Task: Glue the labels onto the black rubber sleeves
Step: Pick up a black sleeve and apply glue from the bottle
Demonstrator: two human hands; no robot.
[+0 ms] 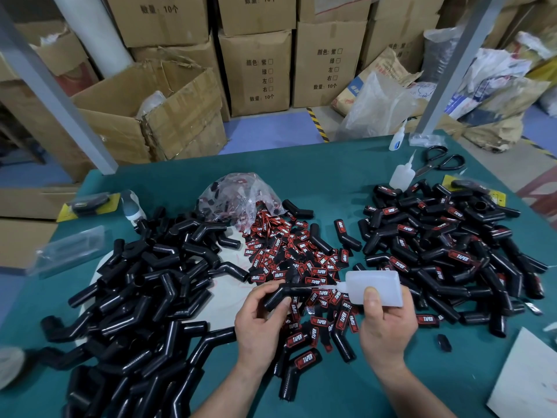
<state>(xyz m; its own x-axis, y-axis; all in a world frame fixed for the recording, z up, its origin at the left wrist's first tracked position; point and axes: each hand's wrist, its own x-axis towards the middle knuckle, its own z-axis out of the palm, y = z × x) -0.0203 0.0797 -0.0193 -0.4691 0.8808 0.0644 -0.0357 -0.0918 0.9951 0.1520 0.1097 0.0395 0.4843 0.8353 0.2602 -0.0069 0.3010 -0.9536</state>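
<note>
Hands: left [260, 315] grips sleeve [286, 292], right [387, 319] tips glue bottle [373, 286].

Beyond your green table cover [331, 164], stacked cardboard boxes [256, 73] printed with Chinese characters stand on the blue floor [265, 131], with an open, crumpled box [150, 116] to your left and a clear plastic bag [373, 110] to your right. At the table's far right you have black-handled scissors [440, 161] lying flat near a grey post [452, 64]. A clear plastic packet [69, 248] lies at your left edge, a yellow-backed card [87, 203] carrying a dark item lies beyond it, and a white board [527, 378] sits at your near right.
</note>
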